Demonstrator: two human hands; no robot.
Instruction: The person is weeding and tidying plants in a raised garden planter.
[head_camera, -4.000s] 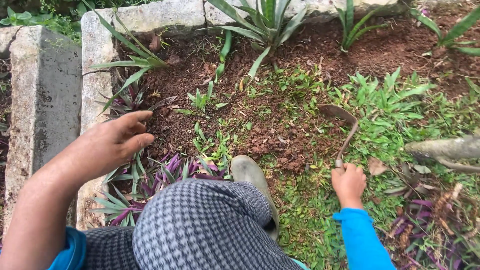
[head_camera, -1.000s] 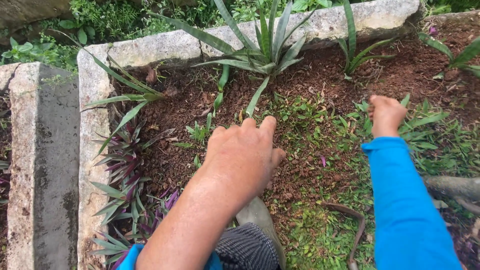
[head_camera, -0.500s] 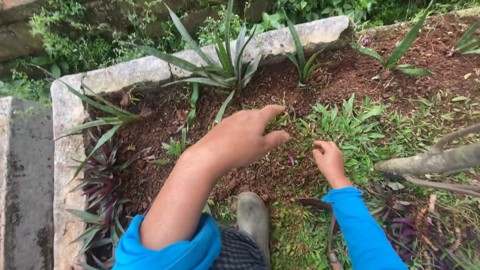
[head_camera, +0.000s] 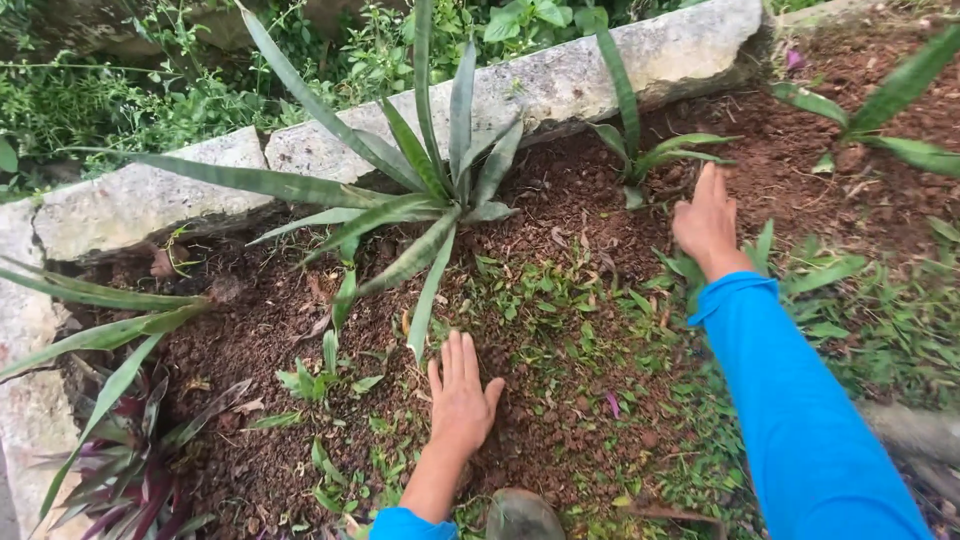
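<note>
My left hand (head_camera: 462, 400) lies flat on the soil (head_camera: 560, 420), fingers together and spread forward, palm down, gripping nothing; it presses the loose reddish-brown earth just below the big spiky plant (head_camera: 440, 190) whose long green leaves fan out toward me. My right hand (head_camera: 708, 222) reaches further out on its blue sleeve (head_camera: 800, 400), also open and resting on the ground, fingertips near the smaller spiky plant (head_camera: 632, 150) that stands close to the stone edging (head_camera: 560, 85). Neither hand holds a weed or a tool at this moment. As for how things stand in the bed: the strip of soil around the two spiky plants and along the stone looks largely bare, dark and crumbly, so that part seems already cleaned. Between my hands, though, a scatter of small green weeds (head_camera: 540, 300) covers the ground, and the grassy growth (head_camera: 860, 310) to the right of my sleeve is thick and looks untouched. A few small sprouts (head_camera: 320, 380) also stand to the left of my left hand, and purple-leaved plants (head_camera: 120, 470) fill the near left corner beside the edging. The toe of my shoe (head_camera: 520, 515) shows at the bottom edge, just beside my left wrist. I judge the work partly done, with most of the low green cover near me left.
</note>
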